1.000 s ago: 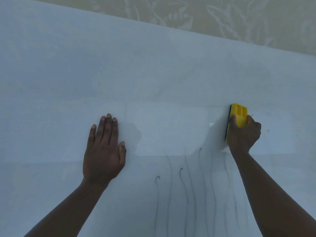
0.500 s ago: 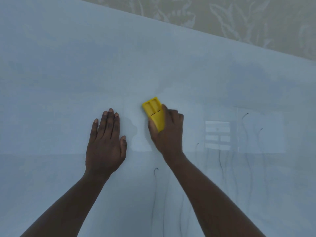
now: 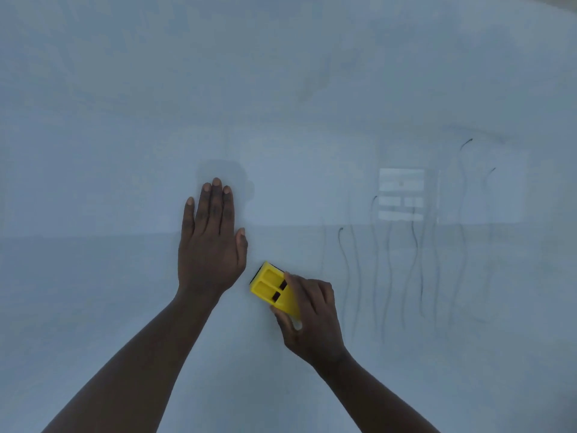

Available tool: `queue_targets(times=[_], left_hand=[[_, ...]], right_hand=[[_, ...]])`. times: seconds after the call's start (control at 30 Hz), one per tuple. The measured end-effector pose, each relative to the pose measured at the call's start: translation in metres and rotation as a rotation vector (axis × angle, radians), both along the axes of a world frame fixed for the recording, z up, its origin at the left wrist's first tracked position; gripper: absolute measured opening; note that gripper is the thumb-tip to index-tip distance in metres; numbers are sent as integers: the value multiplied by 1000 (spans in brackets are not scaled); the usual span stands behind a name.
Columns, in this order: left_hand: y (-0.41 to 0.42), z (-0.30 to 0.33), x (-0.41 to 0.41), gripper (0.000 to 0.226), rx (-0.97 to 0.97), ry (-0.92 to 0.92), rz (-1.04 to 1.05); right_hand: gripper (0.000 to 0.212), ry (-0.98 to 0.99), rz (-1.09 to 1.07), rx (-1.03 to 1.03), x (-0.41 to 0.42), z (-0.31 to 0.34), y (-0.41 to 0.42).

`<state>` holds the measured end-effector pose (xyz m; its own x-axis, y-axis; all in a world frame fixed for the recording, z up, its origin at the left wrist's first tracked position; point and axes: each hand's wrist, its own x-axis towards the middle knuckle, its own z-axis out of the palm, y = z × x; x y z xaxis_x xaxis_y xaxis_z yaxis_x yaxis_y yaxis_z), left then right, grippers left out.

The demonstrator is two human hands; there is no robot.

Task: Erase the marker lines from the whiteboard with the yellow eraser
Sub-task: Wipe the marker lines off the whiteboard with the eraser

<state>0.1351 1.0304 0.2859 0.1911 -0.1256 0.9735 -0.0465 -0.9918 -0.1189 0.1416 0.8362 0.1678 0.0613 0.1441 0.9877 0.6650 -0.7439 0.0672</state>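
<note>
Eraser (image 3: 272, 287), yellow, sits flat on the whiteboard (image 3: 125, 120) low and centre, tilted with its free end toward upper left; dark felt edge shows only along that upper-left side, the pad face itself is pressed to the board and out of sight; two rectangular recesses in the top, each with a small dark slot; the near end is covered by the right hand (image 3: 312, 320), fingers wrapped over it and clamped on the body, thumb along the lower edge; left hand (image 3: 210, 245) lies flat on the board just up and left of the eraser, palm down, fingers straight and close together, holding nothing; a narrow gap separates its thumb side from the eraser's corner; marker lines (image 3: 406, 260) are to the right of the eraser, apart from it: several thin wavy vertical strokes, faint and hard to count, some fading out toward the bottom; two more hooked stroke tops further up right; a pale barred reflection (image 3: 401, 195) overlaps the strokes and washes parts of them out; both forearms are cut off by the lower frame edge; board fills nearly the whole view, its edges mostly out of frame.
</note>
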Motion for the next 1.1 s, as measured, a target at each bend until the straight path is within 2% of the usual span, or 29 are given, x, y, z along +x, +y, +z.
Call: queue_targets(times=[0.4,0.6,0.9,1.03,1.1], left_hand=[[-21,-29,4,67,-115,8,-1],[-23,-30,4,67,-89,14,-6],[-22,-32,4,68,-15,31,-2],[-22,-32,5,68,-17,24,-3],[-23,-32,5,68,-18,16,-5]], right_hand=[[57,242,-80,-24,-23,-155,-19],[56,350,-114,335,-21,-162,-71],[62,436,-297,913,-1,-123,-149],[55,475,-304,1082,8,-104,-171],[56,468,-283,1085,5,-98,-165]])
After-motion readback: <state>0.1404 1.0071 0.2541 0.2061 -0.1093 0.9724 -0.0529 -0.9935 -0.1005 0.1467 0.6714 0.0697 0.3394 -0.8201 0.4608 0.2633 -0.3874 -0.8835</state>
